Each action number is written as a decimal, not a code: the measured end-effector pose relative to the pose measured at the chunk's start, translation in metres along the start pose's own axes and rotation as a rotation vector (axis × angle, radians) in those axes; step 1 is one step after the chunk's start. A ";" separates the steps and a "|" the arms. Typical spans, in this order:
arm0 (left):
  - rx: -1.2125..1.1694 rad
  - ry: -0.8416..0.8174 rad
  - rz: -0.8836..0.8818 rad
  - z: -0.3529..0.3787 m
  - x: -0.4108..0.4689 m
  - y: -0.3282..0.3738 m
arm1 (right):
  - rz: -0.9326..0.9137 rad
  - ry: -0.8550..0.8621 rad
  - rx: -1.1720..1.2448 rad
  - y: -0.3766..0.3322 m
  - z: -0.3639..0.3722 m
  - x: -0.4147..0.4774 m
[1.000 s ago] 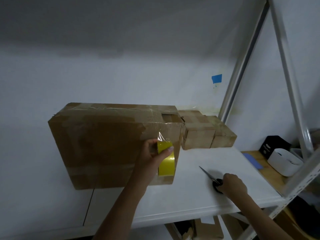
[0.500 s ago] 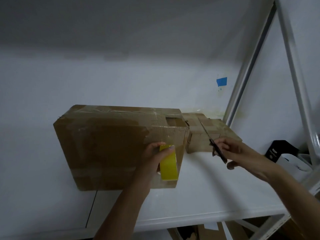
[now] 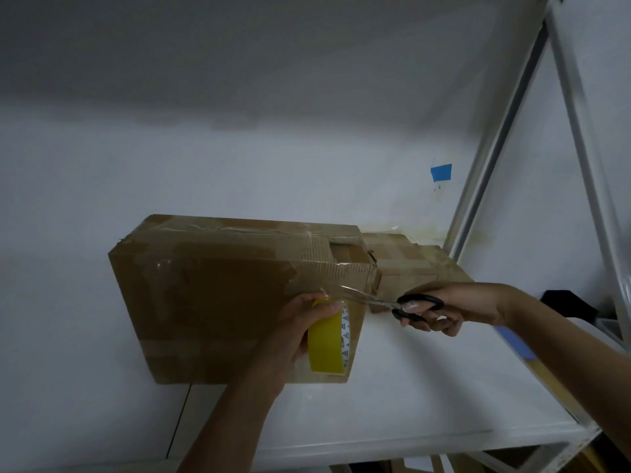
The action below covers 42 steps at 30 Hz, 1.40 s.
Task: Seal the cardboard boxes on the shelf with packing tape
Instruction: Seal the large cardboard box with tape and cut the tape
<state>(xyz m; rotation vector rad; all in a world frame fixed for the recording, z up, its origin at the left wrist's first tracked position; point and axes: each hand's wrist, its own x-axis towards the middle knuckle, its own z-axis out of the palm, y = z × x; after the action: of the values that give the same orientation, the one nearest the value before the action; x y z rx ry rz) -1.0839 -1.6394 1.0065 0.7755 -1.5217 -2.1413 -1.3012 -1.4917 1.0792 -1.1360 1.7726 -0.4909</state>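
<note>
Cardboard box point(image 3: 211, 302), large, upright on the white shelf point(image 3: 409, 387), directly behind the left grip point(image 3: 293, 329).

Head view: left grip curled round the yellow tape roll point(image 3: 326, 339), thumb over the top, roll held against the box's front right face. Clear tape strip point(image 3: 333, 291) stretched from the roll up to the box. Right grip point(image 3: 457, 302) closed through the black handles of the scissors point(image 3: 397, 302), blades pointing left into the strip, just right of the left grip; blade opening too blurred to tell. Smaller boxes point(image 3: 406, 264) behind the right grip, touching the large box.

Half a second ago: right grip higher, blades tilted up, clear of the tape. A second ago: down on the shelf at the scissors. Left grip and roll unmoved throughout.
</note>
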 end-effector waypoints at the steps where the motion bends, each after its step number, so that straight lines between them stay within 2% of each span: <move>1: 0.002 0.008 -0.001 0.001 0.000 0.001 | -0.010 0.003 -0.005 -0.003 0.001 0.002; 16: 0.101 0.032 -0.018 0.006 -0.006 0.017 | -0.162 0.154 -0.022 -0.013 0.002 0.015; 19: 0.200 0.022 -0.047 -0.001 -0.009 0.017 | -0.163 0.173 -0.014 -0.013 0.003 0.015; 23: 0.378 -0.069 -0.113 -0.010 -0.016 0.012 | -0.133 0.180 -0.007 -0.009 0.006 0.016; 29: 0.385 -0.153 0.072 0.000 -0.014 0.037 | -0.045 0.151 -0.077 0.010 0.023 0.023; 34: 0.371 -0.149 0.066 0.012 0.010 0.043 | 0.136 0.130 -0.175 0.039 0.030 0.022; 36: 0.354 -0.137 0.046 0.014 0.013 0.038 | 0.235 0.138 -0.288 0.056 0.027 0.018; 39: 0.298 -0.124 0.049 0.019 0.011 0.032 | 0.368 0.223 -0.438 0.087 0.020 0.014; 42: 0.306 -0.112 0.100 0.025 0.012 0.025 | 0.548 0.437 -0.420 0.125 0.017 0.023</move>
<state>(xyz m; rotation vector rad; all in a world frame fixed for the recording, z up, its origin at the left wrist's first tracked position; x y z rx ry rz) -1.1088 -1.6364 1.0337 0.6675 -1.9339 -1.9330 -1.3497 -1.4480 0.9683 -0.7849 2.5449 -0.0250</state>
